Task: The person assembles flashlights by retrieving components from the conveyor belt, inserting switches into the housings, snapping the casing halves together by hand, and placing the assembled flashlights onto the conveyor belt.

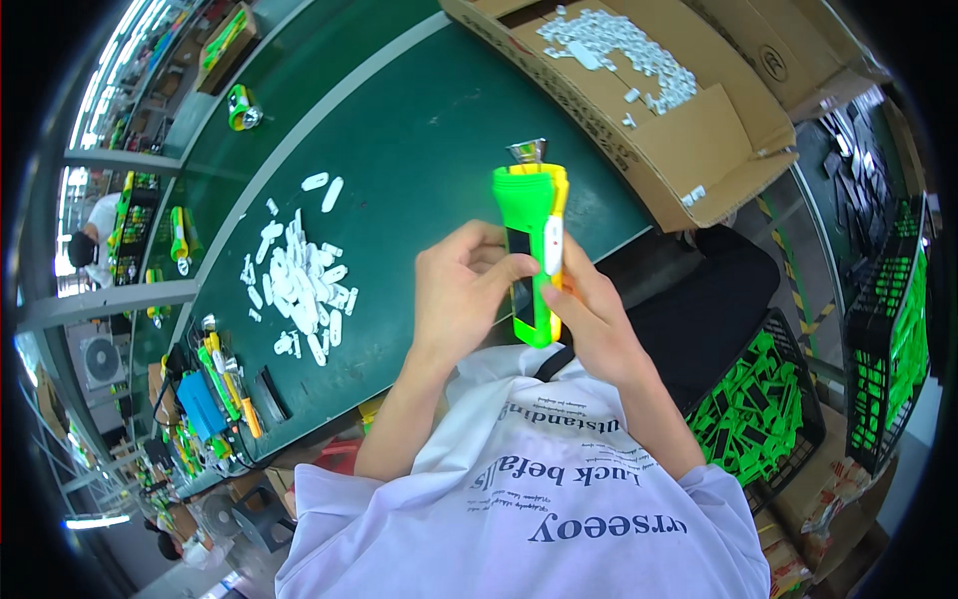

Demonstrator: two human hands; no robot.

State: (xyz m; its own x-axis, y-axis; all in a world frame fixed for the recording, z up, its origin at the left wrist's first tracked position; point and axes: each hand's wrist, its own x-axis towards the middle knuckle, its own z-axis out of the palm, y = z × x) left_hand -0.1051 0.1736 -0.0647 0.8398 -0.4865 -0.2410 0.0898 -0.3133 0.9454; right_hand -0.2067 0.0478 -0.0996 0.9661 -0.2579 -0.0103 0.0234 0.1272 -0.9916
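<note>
Both hands hold a green and yellow flashlight body (530, 215) upright in front of my chest. Its wide end points away from me, and a shiny reflector-like piece (529, 151) shows at that end. A black panel lies on the green side and a white strip runs along the seam. My left hand (457, 290) is closed on the left side, thumb pressed near the panel. On the right side, my right hand (597, 321) grips the lower body, thumb by the white strip; its other fingers are partly hidden behind.
Small white plastic parts (299, 285) lie heaped on the green table (409, 150). A cardboard box (714, 140) at the far right holds more white pieces. Finished-looking flashlights (225, 374) cluster at the left. Black crates with green parts (753, 409) stand at my right.
</note>
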